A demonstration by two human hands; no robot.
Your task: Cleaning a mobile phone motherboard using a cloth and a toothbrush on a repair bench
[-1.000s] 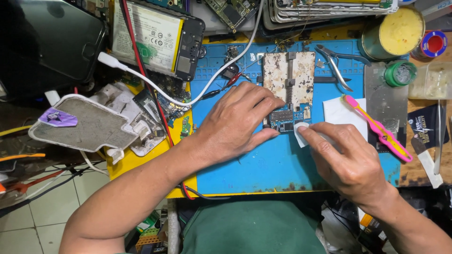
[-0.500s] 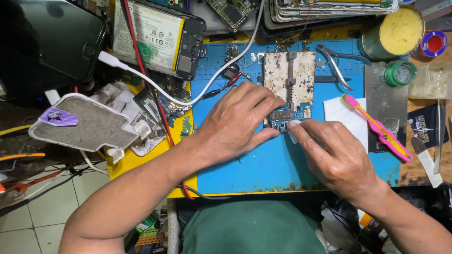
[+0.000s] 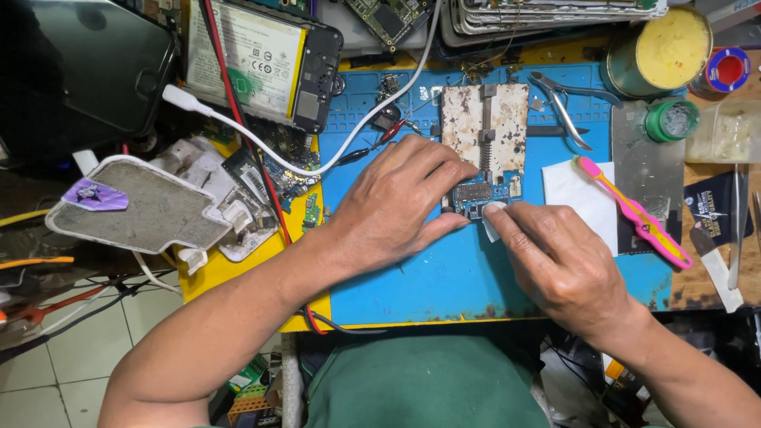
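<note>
Circuit board: rectangular, flat on blue mat, long axis pointing away from body. Upper part covered by two pale, stained, corroded-looking metal shields with dark gap between. Lower end bare blue, with dark chips and small connector; left corner under left hand's fingertips.

Small white wipe: folded scrap, pinched under right hand's fingertips, pressed against board's lower right edge, lower corner resting on mat.

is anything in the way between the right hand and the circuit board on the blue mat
Only a small white wipe, pinched in the right hand fingertips and pressed against the lower edge of the circuit board. The left hand rests on the board's left side, clear of that spot. Nothing else visible intervenes.
</note>
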